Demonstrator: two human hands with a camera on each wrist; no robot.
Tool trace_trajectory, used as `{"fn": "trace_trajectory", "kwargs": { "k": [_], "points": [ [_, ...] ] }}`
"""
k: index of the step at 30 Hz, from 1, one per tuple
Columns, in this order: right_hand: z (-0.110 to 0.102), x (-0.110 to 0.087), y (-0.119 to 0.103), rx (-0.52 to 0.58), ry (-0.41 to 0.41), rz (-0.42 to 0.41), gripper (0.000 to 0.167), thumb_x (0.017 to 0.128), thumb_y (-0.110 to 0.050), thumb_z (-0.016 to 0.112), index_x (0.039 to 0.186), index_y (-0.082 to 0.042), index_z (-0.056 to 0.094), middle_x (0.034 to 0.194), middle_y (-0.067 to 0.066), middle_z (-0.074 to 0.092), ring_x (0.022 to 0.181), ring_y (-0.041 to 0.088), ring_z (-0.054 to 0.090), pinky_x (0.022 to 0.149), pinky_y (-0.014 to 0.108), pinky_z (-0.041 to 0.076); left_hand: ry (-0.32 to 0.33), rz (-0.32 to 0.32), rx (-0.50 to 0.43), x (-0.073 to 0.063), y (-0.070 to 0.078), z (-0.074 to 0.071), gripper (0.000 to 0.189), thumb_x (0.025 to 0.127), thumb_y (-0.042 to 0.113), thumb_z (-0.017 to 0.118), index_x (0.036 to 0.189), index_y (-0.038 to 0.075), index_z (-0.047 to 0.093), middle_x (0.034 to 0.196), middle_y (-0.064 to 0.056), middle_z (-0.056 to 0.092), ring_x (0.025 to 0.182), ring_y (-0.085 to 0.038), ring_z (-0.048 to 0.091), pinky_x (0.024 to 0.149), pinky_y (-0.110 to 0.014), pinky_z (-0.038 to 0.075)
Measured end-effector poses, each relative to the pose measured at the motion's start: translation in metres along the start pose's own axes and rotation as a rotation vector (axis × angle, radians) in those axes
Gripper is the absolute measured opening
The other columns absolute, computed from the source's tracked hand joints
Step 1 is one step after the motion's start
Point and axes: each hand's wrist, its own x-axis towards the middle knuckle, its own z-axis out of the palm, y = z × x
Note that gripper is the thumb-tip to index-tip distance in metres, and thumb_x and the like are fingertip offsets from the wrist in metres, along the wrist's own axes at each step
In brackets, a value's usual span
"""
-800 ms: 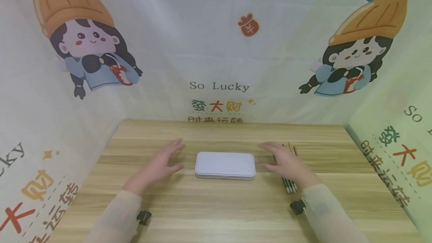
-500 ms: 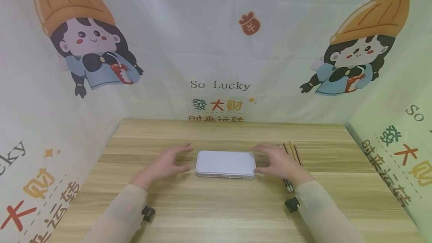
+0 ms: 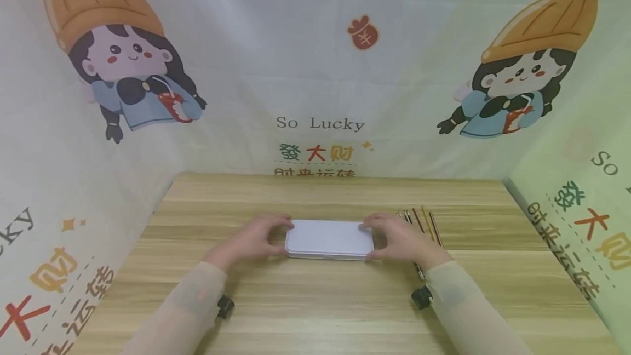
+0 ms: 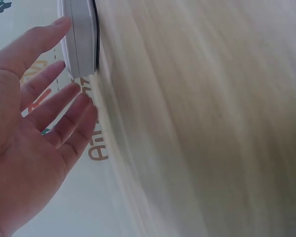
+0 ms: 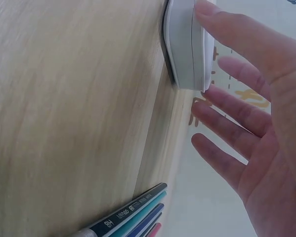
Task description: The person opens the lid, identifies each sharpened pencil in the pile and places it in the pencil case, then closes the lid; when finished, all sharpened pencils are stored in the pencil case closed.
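A flat white pencil case [image 3: 329, 236] with rounded corners lies in the middle of the wooden table, its lid down. My left hand [image 3: 248, 240] is at its left end, thumb by the front corner and fingertips by the back corner. At the opposite end my right hand [image 3: 399, 237] mirrors this. In the left wrist view the thumb [image 4: 59, 27] tip overlaps the case's edge, while the other fingers extend loosely. The right wrist view shows the thumb [image 5: 212, 12] against the case [image 5: 185, 49] and the fingers spread apart.
Several pencils [image 3: 428, 221] lie side by side to the right, partly beneath my right forearm in the head view. One dark pencil [image 5: 130, 210] bears HB lettering. Printed cloth walls [image 3: 315, 70] surround the wooden table [image 3: 325, 311] at the back and sides.
Both hands have moved inward, from clear of the case to its two ends. The case has stayed in place, and more of the pencils shows as the right hand shifts left.
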Motion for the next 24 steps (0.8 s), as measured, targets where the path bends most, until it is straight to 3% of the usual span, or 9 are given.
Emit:
{"fn": "trace_trajectory", "kwargs": {
  "k": [14,24],
  "points": [
    [0.005,0.004,0.002,0.005,0.021,0.011,0.064,0.073,-0.038,0.092,0.129,-0.017,0.071,0.141,0.01,0.063,0.131,0.035,0.059,0.113,0.054,0.048,0.018,-0.026,-0.024,0.009,0.004,0.009,0.065,0.07,0.021,0.093,0.128,0.018,0.064,0.146,-0.008,0.06,0.136,-0.033,0.053,0.119,-0.054,0.041],
    [0.005,0.006,0.004,0.015,0.025,-0.009,0.062,0.07,-0.037,0.092,0.125,-0.017,0.073,0.137,0.008,0.065,0.128,0.032,0.061,0.111,0.052,0.05,0.046,-0.026,0.05,0.013,0.004,0.015,0.068,0.065,0.019,0.092,0.126,0.016,0.062,0.14,-0.008,0.063,0.13,-0.03,0.056,0.117,-0.05,0.044]
  ]
}}
